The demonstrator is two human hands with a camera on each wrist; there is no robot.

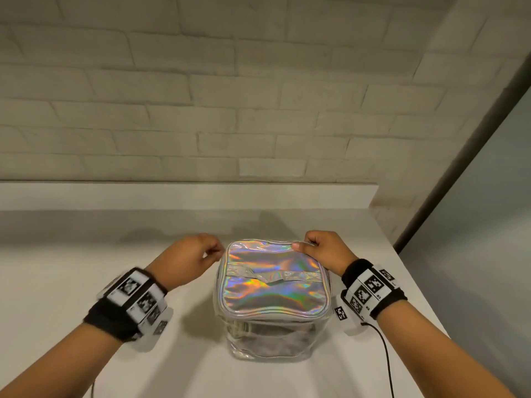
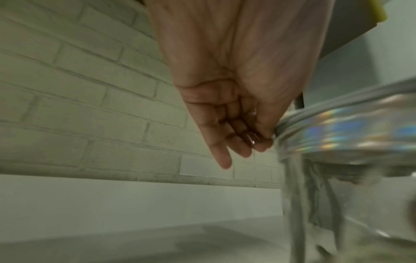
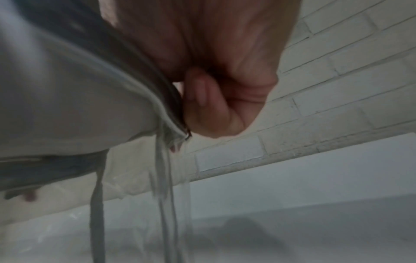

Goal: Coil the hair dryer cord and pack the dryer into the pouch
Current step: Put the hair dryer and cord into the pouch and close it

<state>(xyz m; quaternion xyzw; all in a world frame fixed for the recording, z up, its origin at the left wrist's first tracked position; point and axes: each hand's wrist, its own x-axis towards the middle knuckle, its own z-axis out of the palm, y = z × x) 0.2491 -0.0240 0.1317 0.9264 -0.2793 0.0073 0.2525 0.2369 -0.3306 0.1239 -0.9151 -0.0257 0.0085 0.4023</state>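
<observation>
A boxy pouch (image 1: 270, 282) with a holographic silver lid and clear walls stands on the white counter (image 1: 86, 254). Its lid lies down flat. A grey shape (image 1: 273, 337) shows dimly through the clear front wall; I cannot make out the dryer or its cord. My left hand (image 1: 214, 252) is at the lid's far left corner, fingers curled, thumb and fingertips pinching a small shiny zipper pull (image 2: 253, 141) at the rim of the pouch (image 2: 349, 131). My right hand (image 1: 301, 245) grips the lid's far right edge, thumb on top, fingers (image 3: 202, 99) curled over the rim (image 3: 157, 99).
A white brick wall (image 1: 230, 96) rises behind a low ledge (image 1: 172, 193) at the back of the counter. The counter ends at the right (image 1: 425, 285) beside a grey panel (image 1: 488, 196). Thin black cables (image 1: 385, 354) trail from my wrist bands.
</observation>
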